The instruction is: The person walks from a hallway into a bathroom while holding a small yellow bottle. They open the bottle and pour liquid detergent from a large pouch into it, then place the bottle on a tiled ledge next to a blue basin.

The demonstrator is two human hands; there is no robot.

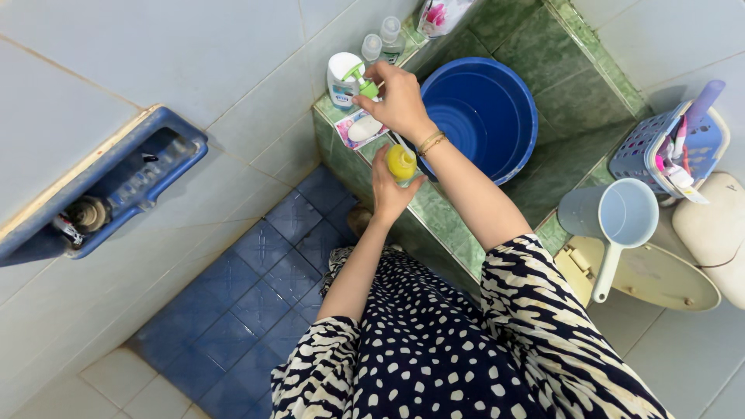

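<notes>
Right hand [400, 101] grip closed on green pump [363, 84] of soap bottle [342, 77] at ledge [442, 221] edge; yellow-green sponge [400, 163] clasped in left hand [390, 190]; blue basin [485, 112] just beside.

On the green tiled ledge we see a white pump bottle [342, 79] with a blue label and a green pump head, standing upright against the wall. Just beside it, towards us, lies a flat pink and white packet [358, 129]. Further along the ledge stand two small clear bottles [382, 43] with pale caps, close together. Beyond them, at the top edge, we see a white pouch [440, 15] printed with pink flowers, partly cut off from view.
</notes>
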